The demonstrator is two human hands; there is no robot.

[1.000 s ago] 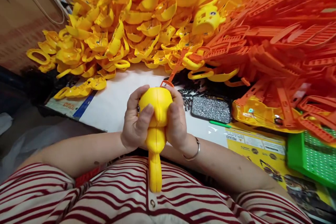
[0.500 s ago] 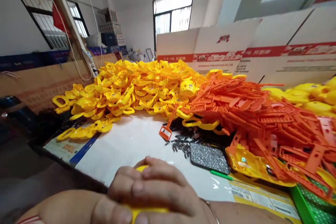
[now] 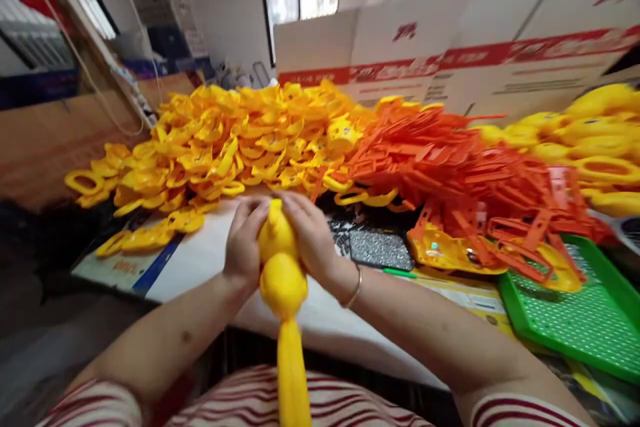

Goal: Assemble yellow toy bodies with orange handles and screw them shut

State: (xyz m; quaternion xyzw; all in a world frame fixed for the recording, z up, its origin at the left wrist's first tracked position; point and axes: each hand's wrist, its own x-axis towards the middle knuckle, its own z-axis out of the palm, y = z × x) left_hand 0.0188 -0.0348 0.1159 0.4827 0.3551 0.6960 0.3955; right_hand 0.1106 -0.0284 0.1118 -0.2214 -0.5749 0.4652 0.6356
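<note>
Both my hands grip a yellow plastic toy (image 3: 283, 285) with rounded bulges and a long narrow handle pointing down toward my body. My left hand (image 3: 243, 243) is wrapped round its upper left side. On the opposite side, my right hand (image 3: 316, 237) presses against it with the fingers curled over; a thin bracelet circles that wrist. Some fingertips are hidden behind the toy. Beyond my hands lies a large heap of yellow plastic shells (image 3: 215, 147). To its right is a pile of orange plastic parts (image 3: 440, 160).
A black tray of small silvery pieces (image 3: 381, 248) lies right of my hands, with a green pen (image 3: 400, 273) before it. Farther right is a green perforated tray (image 3: 575, 327). Whole-looking yellow pieces (image 3: 595, 133) are stacked by the cardboard wall (image 3: 390, 67).
My hands, earlier clasped low with the right one over the toy, now hold it from both sides, farther out over the table. The toy's handle has come into view, and the camera has tilted down.
</note>
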